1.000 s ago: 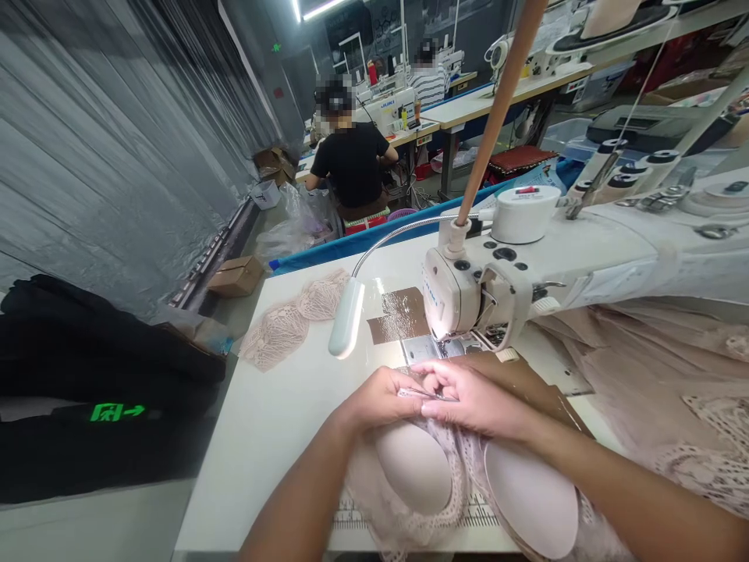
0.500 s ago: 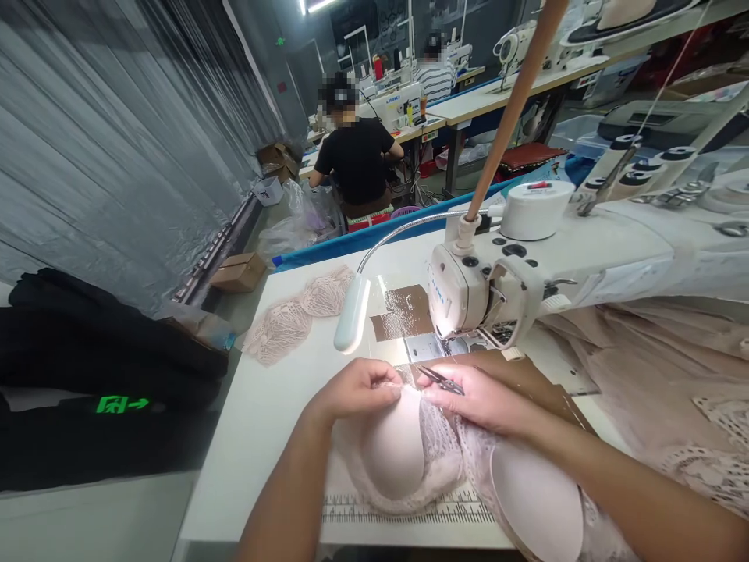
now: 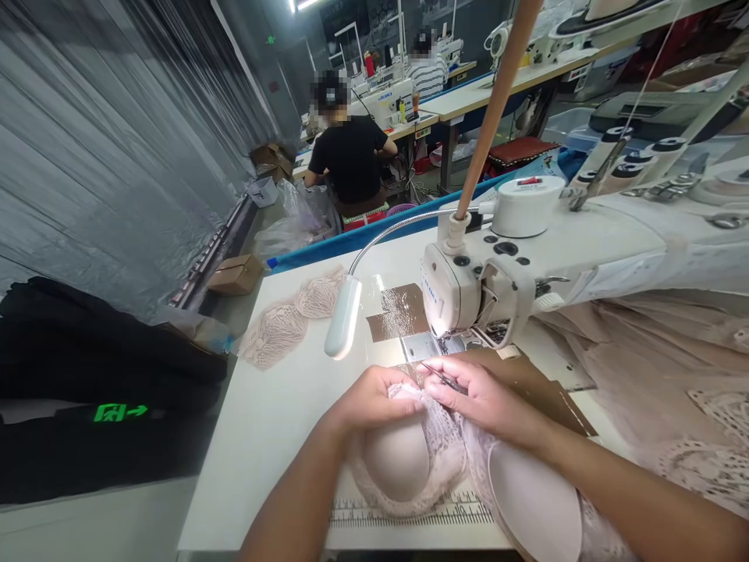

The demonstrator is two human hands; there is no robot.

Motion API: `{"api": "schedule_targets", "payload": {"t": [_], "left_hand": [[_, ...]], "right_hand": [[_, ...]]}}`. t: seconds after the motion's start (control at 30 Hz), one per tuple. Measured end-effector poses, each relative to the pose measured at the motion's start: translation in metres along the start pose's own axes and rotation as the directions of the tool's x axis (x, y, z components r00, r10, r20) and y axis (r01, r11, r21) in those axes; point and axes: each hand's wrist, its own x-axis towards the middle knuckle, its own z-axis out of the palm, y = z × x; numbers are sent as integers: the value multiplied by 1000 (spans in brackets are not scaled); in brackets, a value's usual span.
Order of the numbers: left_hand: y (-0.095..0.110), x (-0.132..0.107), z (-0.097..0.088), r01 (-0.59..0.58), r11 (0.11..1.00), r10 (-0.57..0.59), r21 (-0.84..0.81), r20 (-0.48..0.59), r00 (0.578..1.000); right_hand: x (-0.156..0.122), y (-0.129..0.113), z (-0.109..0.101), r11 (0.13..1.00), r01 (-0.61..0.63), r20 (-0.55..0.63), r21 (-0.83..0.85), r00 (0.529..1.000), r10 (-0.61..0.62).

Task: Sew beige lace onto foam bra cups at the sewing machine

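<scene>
A pale pink lace bra [image 3: 398, 460] with smooth moulded cups lies in front of me, inside facing up. My left hand [image 3: 380, 402] pinches the top lace edge of the left cup between thumb and fingers. Close beside it, my right hand [image 3: 468, 390] is closed around small dark thread snips [image 3: 445, 378], their points toward the left. The right fingertips are also at the lace edge; whether they grip it is hard to tell. Just beyond both hands is the needle area of a white sewing machine [image 3: 448, 297].
A lamp [image 3: 344, 316] on a bendable neck shines over the white table [image 3: 281, 414]. Lace pieces [image 3: 275, 332] lie at the table's left. A printed ruler [image 3: 421, 511] runs along the front. Sheer fabric [image 3: 632, 367] is heaped at right. A person in black [image 3: 351, 160] sits further off.
My left hand has shifted slightly right, its thumb now lying across the lace edge. The cup's top edge is folded over more. The right hand keeps the snips; the view has shifted slightly.
</scene>
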Motion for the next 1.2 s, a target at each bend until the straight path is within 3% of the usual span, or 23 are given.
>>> {"api": "schedule_targets", "payload": {"t": [0.1, 0.3, 0.43, 0.7, 0.87, 1.07, 1.2], "left_hand": [[-1, 1, 1, 19, 995, -23, -95, -41, 999], [1, 1, 3, 7, 982, -40, -190, -170, 985], [-1, 2, 5, -19, 978, -19, -209, -177, 984], [-7, 5, 10, -13, 982, -11, -187, -129, 992], [-5, 6, 10, -6, 991, -11, -133, -130, 991], [-4, 6, 11, 0, 998, -8, -57, -149, 989], [-3, 7, 14, -10, 1000, 12, 10, -158, 987]], "right_hand": [[0, 7, -5, 997, -39, 35, 66, 999, 37], [1, 9, -12, 999, -34, 44, 0, 998, 34], [0, 5, -8, 997, -72, 59, 8, 996, 71], [1, -6, 3, 996, -50, 37, 80, 998, 47], [3, -3, 2, 997, -45, 2, 65, 999, 45], [2, -2, 0, 992, -77, 65, 101, 995, 70], [4, -3, 1, 992, -92, 22, 84, 996, 90]]}}
